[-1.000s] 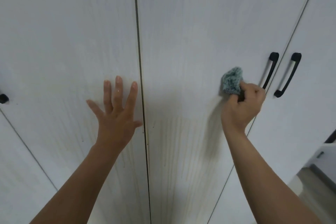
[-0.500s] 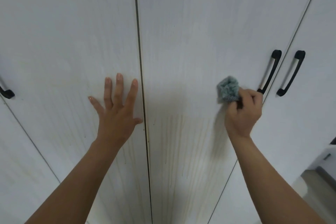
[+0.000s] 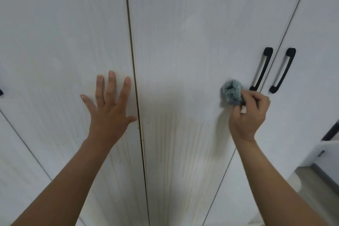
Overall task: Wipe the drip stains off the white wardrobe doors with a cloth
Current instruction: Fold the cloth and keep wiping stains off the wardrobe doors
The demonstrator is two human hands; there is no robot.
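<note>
Streaking drip stains point(image 3: 171, 145) on wardrobe doors point(image 3: 183, 24)

The left hand point(image 3: 108, 113) lies flat on the left wardrobe door point(image 3: 60, 42); the right hand point(image 3: 247, 113) holds a bunched cloth point(image 3: 231, 92) against the middle door point(image 3: 192, 33), near a black handle point(image 3: 261, 69), above drip stains point(image 3: 176, 143).
</note>
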